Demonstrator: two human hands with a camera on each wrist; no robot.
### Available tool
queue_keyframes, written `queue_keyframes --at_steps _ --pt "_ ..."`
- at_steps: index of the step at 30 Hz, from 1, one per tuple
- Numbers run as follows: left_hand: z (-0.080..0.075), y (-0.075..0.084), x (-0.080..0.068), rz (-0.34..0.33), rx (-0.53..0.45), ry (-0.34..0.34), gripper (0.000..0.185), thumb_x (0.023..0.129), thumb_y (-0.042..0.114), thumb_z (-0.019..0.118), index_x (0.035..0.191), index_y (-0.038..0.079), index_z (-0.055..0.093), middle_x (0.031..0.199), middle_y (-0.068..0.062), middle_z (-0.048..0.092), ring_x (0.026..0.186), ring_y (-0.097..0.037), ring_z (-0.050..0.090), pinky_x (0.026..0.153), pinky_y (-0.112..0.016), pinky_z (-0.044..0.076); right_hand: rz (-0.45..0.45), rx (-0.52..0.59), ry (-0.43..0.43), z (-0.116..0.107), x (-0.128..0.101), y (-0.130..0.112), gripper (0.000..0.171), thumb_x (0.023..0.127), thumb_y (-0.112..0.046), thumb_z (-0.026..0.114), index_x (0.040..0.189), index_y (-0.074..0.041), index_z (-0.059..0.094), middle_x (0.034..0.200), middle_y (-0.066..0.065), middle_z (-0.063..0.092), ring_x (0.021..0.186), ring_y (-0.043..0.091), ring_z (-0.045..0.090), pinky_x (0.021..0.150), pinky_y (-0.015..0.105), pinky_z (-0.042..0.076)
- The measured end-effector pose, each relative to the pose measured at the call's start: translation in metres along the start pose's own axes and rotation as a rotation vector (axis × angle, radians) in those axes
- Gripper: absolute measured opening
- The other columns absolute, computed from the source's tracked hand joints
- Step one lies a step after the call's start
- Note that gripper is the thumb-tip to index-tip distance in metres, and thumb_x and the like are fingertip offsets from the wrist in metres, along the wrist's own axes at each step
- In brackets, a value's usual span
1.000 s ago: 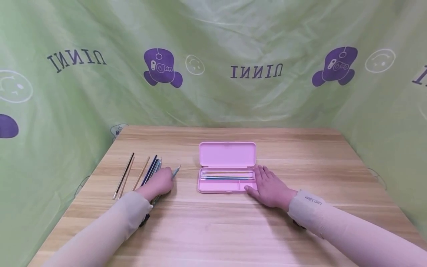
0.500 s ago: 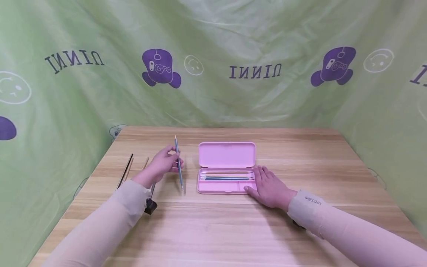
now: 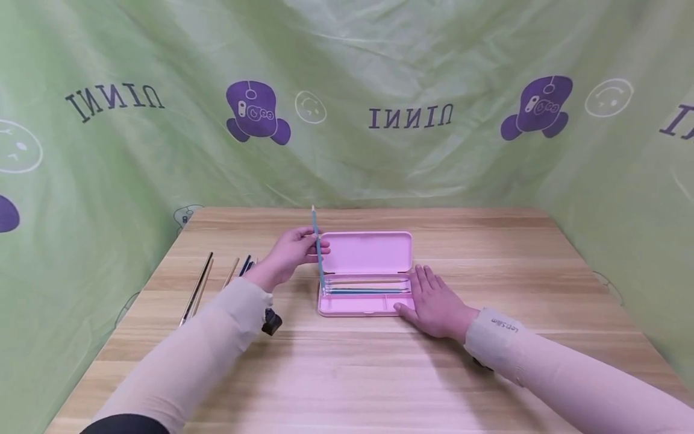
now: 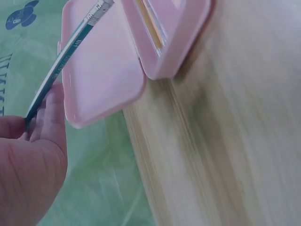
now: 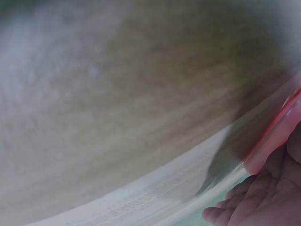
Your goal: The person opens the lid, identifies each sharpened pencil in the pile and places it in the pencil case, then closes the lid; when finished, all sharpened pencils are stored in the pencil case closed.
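A teal pencil [image 3: 318,256] is pinched between the thumb and fingers of my left hand [image 3: 290,256]. It stands nearly upright, sharpened tip up, with its eraser end [image 4: 99,8] down over the left end of the pink pencil case [image 3: 347,313]. Whether that end touches the case cannot be told. The case's lid [image 3: 368,252] is raised, and several pencils [image 3: 368,290] lie lengthwise in the rear compartment. My right hand [image 3: 439,304] lies flat with straight fingers against the case's right end; in the right wrist view the hand [image 5: 268,197] is partly cut off.
Several loose pencils [image 3: 196,289] lie on the wooden table [image 3: 347,374] at the left, partly hidden behind my left arm. The case has two front compartments split by a divider [image 3: 386,302]. A green printed curtain [image 3: 347,169] hangs behind and beside the table.
My left hand has picked up the teal pencil from the loose ones, turned it upright and carried it right to the case. My right hand has stayed in place.
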State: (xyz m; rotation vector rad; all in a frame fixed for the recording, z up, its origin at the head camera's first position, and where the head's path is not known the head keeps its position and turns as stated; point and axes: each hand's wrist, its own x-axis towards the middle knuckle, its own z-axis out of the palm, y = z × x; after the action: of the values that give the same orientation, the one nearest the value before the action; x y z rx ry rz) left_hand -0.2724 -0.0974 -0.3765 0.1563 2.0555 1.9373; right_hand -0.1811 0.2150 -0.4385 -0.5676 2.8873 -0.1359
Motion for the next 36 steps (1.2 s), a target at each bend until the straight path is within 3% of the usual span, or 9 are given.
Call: queue_keyframes --at_steps 8,14,19,22,25,31,34,36 --pt "0.023 0.0 0.022 0.04 0.161 -0.078 0.039 0.111 0.005 0.041 0.145 -0.009 0.049 0.119 -0.028 0.069 0.098 -0.024 0.072 0.093 -0.039 0.058 0.003 0.006 0.004 0.001 0.0 0.001 0.088 0.108 -0.054 0.038 0.156 0.017 0.016 0.163 0.037 0.013 0.152 0.052 0.01 0.122 0.063 0.015" --pt "0.039 -0.004 0.031 0.13 0.342 -0.151 0.037 0.109 0.005 0.045 0.143 -0.006 0.055 0.111 -0.02 0.072 0.107 -0.031 0.07 0.094 -0.037 0.057 0.003 0.008 -0.002 0.002 0.001 0.0 0.089 0.108 -0.055 0.037 0.156 0.017 0.017 0.163 0.037 0.015 0.151 0.052 0.012 0.122 0.063 0.015" --pt "0.047 -0.002 0.034 0.242 0.538 -0.203 0.032 0.109 0.005 0.047 0.135 -0.007 0.062 0.103 -0.015 0.074 0.104 -0.028 0.071 0.091 -0.037 0.057 0.007 0.002 -0.008 0.0 0.002 0.0 0.088 0.108 -0.055 0.037 0.156 0.017 0.017 0.163 0.036 0.015 0.151 0.052 0.013 0.122 0.063 0.016" --pt "0.05 0.0 0.036 0.275 0.628 -0.248 0.031 0.108 0.005 0.048 0.133 -0.006 0.064 0.101 -0.013 0.074 0.098 -0.025 0.071 0.086 -0.035 0.057 0.007 -0.002 -0.005 -0.001 0.002 0.0 0.088 0.108 -0.054 0.038 0.156 0.017 0.017 0.163 0.037 0.016 0.151 0.052 0.014 0.122 0.063 0.016" --pt "0.051 0.001 0.04 0.239 0.648 -0.317 0.033 0.109 0.006 0.048 0.136 -0.003 0.063 0.101 -0.014 0.074 0.092 -0.021 0.071 0.083 -0.034 0.057 0.005 -0.003 -0.003 -0.001 0.002 0.0 0.087 0.109 -0.053 0.038 0.155 0.018 0.018 0.163 0.037 0.016 0.151 0.052 0.014 0.122 0.063 0.017" --pt "0.051 0.002 0.049 0.121 0.535 -0.454 0.036 0.109 0.003 0.046 0.14 -0.009 0.057 0.105 -0.025 0.072 0.087 -0.022 0.069 0.086 -0.04 0.059 0.006 -0.004 -0.001 0.0 0.002 0.0 0.087 0.109 -0.053 0.039 0.155 0.018 0.019 0.162 0.037 0.017 0.151 0.052 0.014 0.122 0.062 0.017" --pt "0.054 0.001 0.05 0.101 0.592 -0.5 0.035 0.108 0.003 0.047 0.139 -0.01 0.057 0.104 -0.023 0.072 0.088 -0.026 0.069 0.086 -0.041 0.059 0.008 0.001 -0.003 0.0 0.002 0.0 0.087 0.109 -0.052 0.039 0.155 0.018 0.018 0.162 0.037 0.016 0.151 0.052 0.014 0.122 0.062 0.017" --pt "0.059 0.0 0.05 0.115 0.677 -0.517 0.035 0.108 0.004 0.048 0.138 -0.009 0.059 0.102 -0.019 0.073 0.088 -0.026 0.068 0.082 -0.034 0.058 0.01 0.002 -0.004 0.0 0.002 0.001 0.087 0.109 -0.053 0.039 0.155 0.018 0.018 0.163 0.037 0.016 0.151 0.052 0.014 0.122 0.062 0.017"
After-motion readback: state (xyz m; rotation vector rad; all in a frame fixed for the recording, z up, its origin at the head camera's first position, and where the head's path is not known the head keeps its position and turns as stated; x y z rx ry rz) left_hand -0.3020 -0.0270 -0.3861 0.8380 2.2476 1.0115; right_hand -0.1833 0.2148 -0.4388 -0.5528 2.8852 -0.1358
